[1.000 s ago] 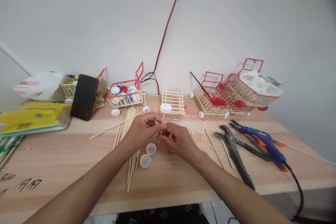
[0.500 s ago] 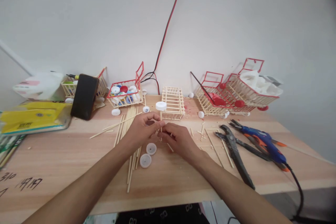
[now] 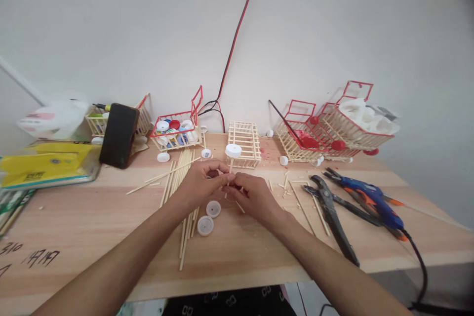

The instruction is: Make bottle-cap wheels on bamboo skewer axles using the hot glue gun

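Note:
My left hand (image 3: 207,177) and my right hand (image 3: 249,192) meet at the middle of the table, both closed on a thin wooden stick (image 3: 231,164). A white bottle cap (image 3: 233,150) sits on the stick's upper end, above my fingertips. My fingers hide the stick's middle. Just behind the cap stands a small cage-like frame of sticks (image 3: 249,143). Below my left hand lie two white caps, one (image 3: 213,209) above the other (image 3: 205,225), each with a dark spot at its centre. Loose wooden sticks (image 3: 184,244) are bundled under my left forearm.
Pliers (image 3: 329,212) and a blue glue gun (image 3: 370,200) lie at right. Small stick carts with red trim stand along the wall, one (image 3: 177,131) full of caps, another (image 3: 299,138) at right. A black phone (image 3: 119,136) leans at left beside a yellow packet (image 3: 48,163).
The cap on the stick has shifted slightly right, and the stick now leans a little to the right. Both hands keep their hold in nearly the same place.

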Tool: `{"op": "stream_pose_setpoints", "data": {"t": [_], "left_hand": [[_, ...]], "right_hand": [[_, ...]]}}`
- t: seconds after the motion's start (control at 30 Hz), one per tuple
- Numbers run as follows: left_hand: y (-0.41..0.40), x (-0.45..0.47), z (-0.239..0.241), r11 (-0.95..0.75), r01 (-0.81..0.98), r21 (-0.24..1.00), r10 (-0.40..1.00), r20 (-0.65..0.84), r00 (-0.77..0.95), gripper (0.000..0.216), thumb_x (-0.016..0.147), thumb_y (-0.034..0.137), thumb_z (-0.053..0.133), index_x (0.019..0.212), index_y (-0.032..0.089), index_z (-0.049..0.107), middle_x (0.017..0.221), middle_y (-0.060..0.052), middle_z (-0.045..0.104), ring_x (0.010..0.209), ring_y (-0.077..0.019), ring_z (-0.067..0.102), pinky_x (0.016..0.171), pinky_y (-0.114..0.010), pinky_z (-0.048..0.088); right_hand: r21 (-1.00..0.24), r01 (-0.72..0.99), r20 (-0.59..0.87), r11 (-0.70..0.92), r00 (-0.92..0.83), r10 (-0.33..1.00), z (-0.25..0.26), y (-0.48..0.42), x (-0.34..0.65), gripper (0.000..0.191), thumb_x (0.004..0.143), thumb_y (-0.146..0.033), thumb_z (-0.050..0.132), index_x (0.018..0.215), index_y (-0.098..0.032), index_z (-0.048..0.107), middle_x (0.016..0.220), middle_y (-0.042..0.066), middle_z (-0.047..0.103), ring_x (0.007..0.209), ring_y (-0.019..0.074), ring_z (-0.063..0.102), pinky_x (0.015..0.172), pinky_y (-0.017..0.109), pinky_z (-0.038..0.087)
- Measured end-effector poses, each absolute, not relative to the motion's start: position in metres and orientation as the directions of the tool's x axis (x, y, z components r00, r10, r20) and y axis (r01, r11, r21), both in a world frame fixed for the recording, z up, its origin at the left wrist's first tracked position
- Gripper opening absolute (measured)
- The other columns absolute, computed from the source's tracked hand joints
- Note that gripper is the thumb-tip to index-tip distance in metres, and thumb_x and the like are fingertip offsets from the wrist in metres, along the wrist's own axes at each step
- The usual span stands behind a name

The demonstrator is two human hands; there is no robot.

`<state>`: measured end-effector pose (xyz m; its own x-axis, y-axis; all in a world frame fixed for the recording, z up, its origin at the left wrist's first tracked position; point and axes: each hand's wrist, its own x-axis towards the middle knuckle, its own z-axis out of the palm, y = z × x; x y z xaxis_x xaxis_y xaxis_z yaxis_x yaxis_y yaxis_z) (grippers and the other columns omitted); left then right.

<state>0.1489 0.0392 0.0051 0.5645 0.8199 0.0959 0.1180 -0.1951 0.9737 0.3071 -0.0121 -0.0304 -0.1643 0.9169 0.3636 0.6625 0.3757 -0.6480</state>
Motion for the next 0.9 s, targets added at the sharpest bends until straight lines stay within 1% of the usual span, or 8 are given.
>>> {"op": "stream_pose_setpoints", "data": {"t": [0.23,0.33,0.47,0.57,0.67,0.77,0.83,0.9], "left_hand": [[0.041,0.149,0.007,-0.246,0.163,0.956,0.811,0.111,0.574,0.02,0.076,0.031,0.063,0.074,0.011,0.064,0.062,0.002,0.055,0.046,-0.0043,0.04,0.043,-0.018,0.029],[0.04,0.148,0.009,-0.262,0.188,0.946,0.815,0.113,0.569,0.018,0.076,0.029,0.063,0.072,0.011,0.063,0.059,0.002,0.054,0.047,-0.0049,0.04,0.044,-0.018,0.029],[0.04,0.147,0.011,-0.217,0.233,0.948,0.833,0.055,0.551,0.016,0.078,0.029,0.062,0.08,0.013,0.064,0.048,0.006,0.046,0.041,-0.0054,0.037,0.041,-0.017,0.027],[0.042,0.147,0.007,-0.168,0.202,0.965,0.818,0.022,0.574,0.021,0.08,0.034,0.06,0.084,0.014,0.064,0.054,0.004,0.05,0.04,-0.0047,0.037,0.039,-0.016,0.026],[0.046,0.147,-0.003,-0.042,0.083,0.996,0.826,-0.012,0.564,0.03,0.085,0.041,0.053,0.089,0.013,0.064,0.071,-0.001,0.058,0.042,-0.0036,0.039,0.036,-0.015,0.027],[0.051,0.146,-0.01,0.192,-0.1,0.976,0.829,-0.107,0.548,0.032,0.089,0.04,0.049,0.094,0.011,0.062,0.079,-0.005,0.06,0.046,-0.0043,0.043,0.035,-0.013,0.027],[0.054,0.144,-0.01,0.395,-0.223,0.891,0.801,-0.216,0.558,0.029,0.092,0.033,0.046,0.094,0.008,0.061,0.078,-0.008,0.061,0.049,-0.0051,0.047,0.036,-0.012,0.03],[0.057,0.143,-0.009,0.56,-0.32,0.764,0.761,-0.322,0.563,0.029,0.095,0.028,0.041,0.093,0.006,0.061,0.079,-0.01,0.062,0.054,-0.0067,0.053,0.04,-0.012,0.038]], "right_hand": [[-0.643,0.671,0.362,0.37,-0.16,0.919,-0.031,-0.012,0.307,0.015,0.085,-0.021,0.057,0.07,-0.019,0.058,0.064,-0.002,0.06,0.056,0.0097,0.049,0.055,0.021,0.034],[-0.648,0.658,0.365,0.385,-0.175,0.914,-0.03,-0.013,0.307,0.016,0.086,-0.02,0.057,0.069,-0.018,0.057,0.064,-0.002,0.058,0.057,0.0095,0.049,0.056,0.021,0.033],[-0.638,0.661,0.4,0.395,-0.153,0.904,-0.026,-0.013,0.31,0.022,0.089,-0.022,0.052,0.068,-0.018,0.054,0.066,-0.002,0.055,0.062,0.0103,0.048,0.059,0.022,0.034],[-0.618,0.696,0.405,0.365,-0.117,0.907,-0.023,-0.012,0.312,0.024,0.09,-0.025,0.05,0.068,-0.018,0.055,0.066,-0.001,0.054,0.064,0.0115,0.048,0.06,0.023,0.034],[-0.615,0.71,0.401,0.343,-0.092,0.911,-0.021,-0.012,0.313,0.022,0.091,-0.026,0.049,0.073,-0.018,0.059,0.069,0.0,0.057,0.066,0.0121,0.049,0.062,0.023,0.034],[-0.605,0.718,0.417,0.344,-0.083,0.905,-0.02,-0.012,0.313,0.022,0.091,-0.027,0.049,0.073,-0.018,0.058,0.068,0.0,0.056,0.065,0.0117,0.048,0.061,0.023,0.034],[-0.598,0.723,0.423,0.345,-0.08,0.902,-0.021,-0.012,0.313,0.022,0.09,-0.027,0.051,0.071,-0.018,0.057,0.066,-0.001,0.054,0.064,0.0115,0.047,0.061,0.023,0.034],[-0.598,0.726,0.421,0.341,-0.077,0.904,-0.021,-0.012,0.313,0.021,0.09,-0.027,0.051,0.071,-0.018,0.057,0.066,-0.001,0.054,0.064,0.0114,0.047,0.06,0.023,0.034]]}}
